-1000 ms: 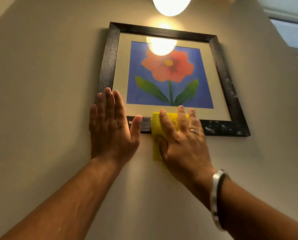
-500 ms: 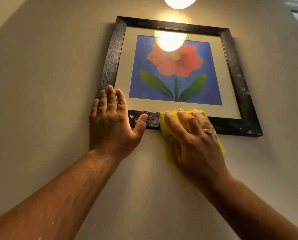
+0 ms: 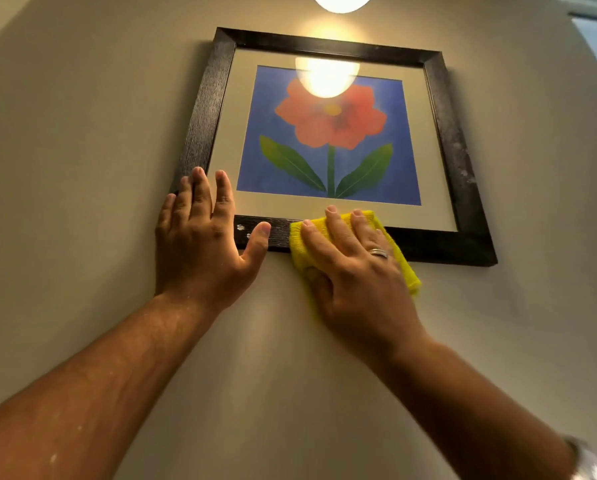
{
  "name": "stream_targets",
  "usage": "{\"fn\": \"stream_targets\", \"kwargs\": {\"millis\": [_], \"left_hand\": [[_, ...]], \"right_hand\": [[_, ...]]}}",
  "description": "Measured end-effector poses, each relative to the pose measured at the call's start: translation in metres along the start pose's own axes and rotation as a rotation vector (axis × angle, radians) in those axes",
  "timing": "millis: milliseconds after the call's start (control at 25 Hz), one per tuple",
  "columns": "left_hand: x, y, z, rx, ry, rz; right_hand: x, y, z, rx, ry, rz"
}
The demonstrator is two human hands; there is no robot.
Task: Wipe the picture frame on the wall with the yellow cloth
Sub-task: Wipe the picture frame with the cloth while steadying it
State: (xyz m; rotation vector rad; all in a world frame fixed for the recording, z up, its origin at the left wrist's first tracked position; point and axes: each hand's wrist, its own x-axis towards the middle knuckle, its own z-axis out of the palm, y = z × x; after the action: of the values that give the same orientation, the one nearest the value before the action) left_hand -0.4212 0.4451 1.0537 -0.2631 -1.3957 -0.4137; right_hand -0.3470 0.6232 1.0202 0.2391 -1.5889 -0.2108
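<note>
Two bare hands raised to a beige wall (image 3: 82, 168), seen from below. Black picture frame (image 3: 442, 143) hung on wall, upper centre; inside, cream mat around a blue print w/ red flower & two green leaves. Glare from lamp (image 3: 342, 0) above reflected on glass near top of print. Pale specks on frame's right rail & on bottom rail near left corner.

Left hand (image 3: 200, 247) flat against frame's bottom-left corner: fingers straight, close together, tips over left rail & mat edge; thumb spread out to the side, tip resting on bottom rail. Nothing gripped.

Right hand (image 3: 355, 271) just beside it, pressing yellow cloth (image 3: 298, 242) onto bottom rail, approx. mid-length. Fingers extended & slightly apart on top of cloth, tips reaching mat edge; thumb tucked under at cloth's lower edge, so cloth pinched betw. thumb & palm. Cloth folded, sticking out left of index finger & right of little finger, hanging below rail onto wall. Silver ring (image 3: 378, 252) on one finger. Shiny bracelet (image 3: 588, 460) on right wrist, bottom-right corner, partly cut off.
</note>
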Motion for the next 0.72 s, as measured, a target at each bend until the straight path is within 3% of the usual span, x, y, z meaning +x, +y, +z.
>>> {"fn": "stream_targets", "kwargs": {"millis": [80, 240, 320, 480, 600, 720], "left_hand": [[0.0, 0.0, -0.001, -0.006, -0.006, -0.001], [-0.001, 0.001, 0.001, 0.004, -0.008, 0.007], [0.0, 0.0, 0.001, -0.005, -0.002, 0.015], [0.0, -0.001, 0.003, -0.005, 0.021, 0.012], [0.0, -0.002, 0.004, -0.019, 0.032, 0.019], [0.001, -0.003, 0.004, -0.024, 0.037, 0.02]], "right_hand": [[-0.011, 0.042, -0.013, -0.014, -0.012, 0.014], [-0.039, 0.122, -0.05, -0.007, 0.084, 0.422], [-0.025, 0.093, -0.039, 0.001, 0.129, 0.397], [0.003, -0.004, 0.004, 0.067, 0.02, 0.074], [-0.008, 0.036, -0.012, 0.002, -0.044, 0.026], [-0.04, 0.11, -0.04, -0.028, -0.052, 0.241]]}}
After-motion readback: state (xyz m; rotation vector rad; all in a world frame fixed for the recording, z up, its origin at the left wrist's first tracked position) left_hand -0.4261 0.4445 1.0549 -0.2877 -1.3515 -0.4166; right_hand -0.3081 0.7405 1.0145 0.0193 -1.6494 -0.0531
